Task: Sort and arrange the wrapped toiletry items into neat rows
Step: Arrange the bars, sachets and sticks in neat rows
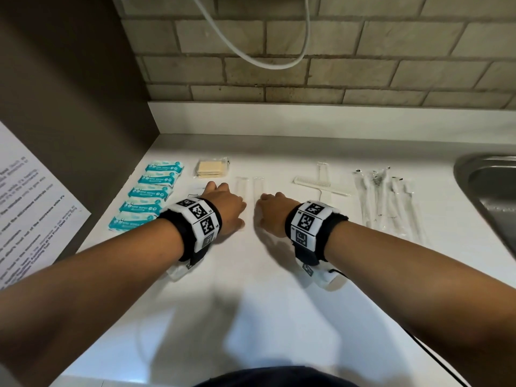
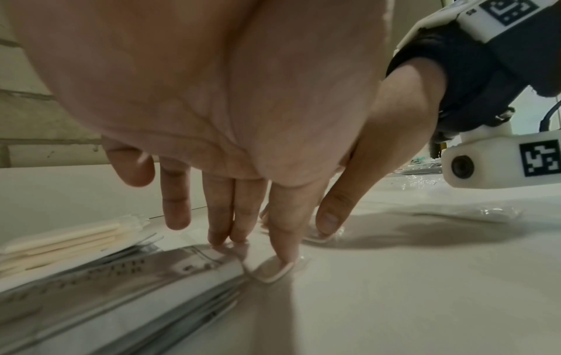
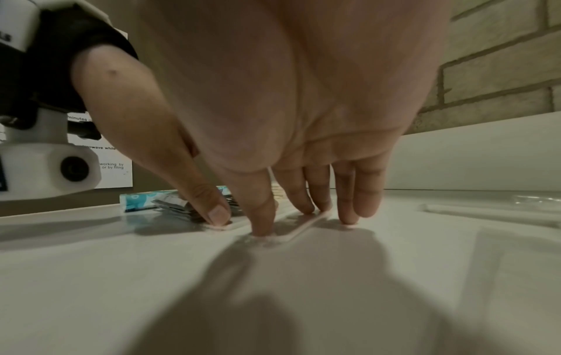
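Observation:
Two long white strips in clear wrap lie side by side on the white counter, the left strip (image 1: 241, 187) and the right strip (image 1: 258, 188). My left hand (image 1: 226, 208) lies flat, palm down, its thumb pressing the near end of the left strip (image 2: 270, 273). Its straight fingers (image 2: 224, 230) touch a pile of flat printed sachets (image 2: 121, 283). My right hand (image 1: 275, 213) is flat too, thumb and fingers (image 3: 306, 204) pressing on the right strip (image 3: 303, 224). A beige pack (image 1: 212, 167) sits just beyond the left hand.
A column of teal packets (image 1: 150, 194) runs along the left. White combs (image 1: 321, 183) and wrapped toothbrushes (image 1: 385, 202) lie to the right, before a steel sink (image 1: 474, 174). A brick wall with a hanging white cable (image 1: 265, 61) stands behind; a dark panel with a notice (image 1: 33, 208) is at the left.

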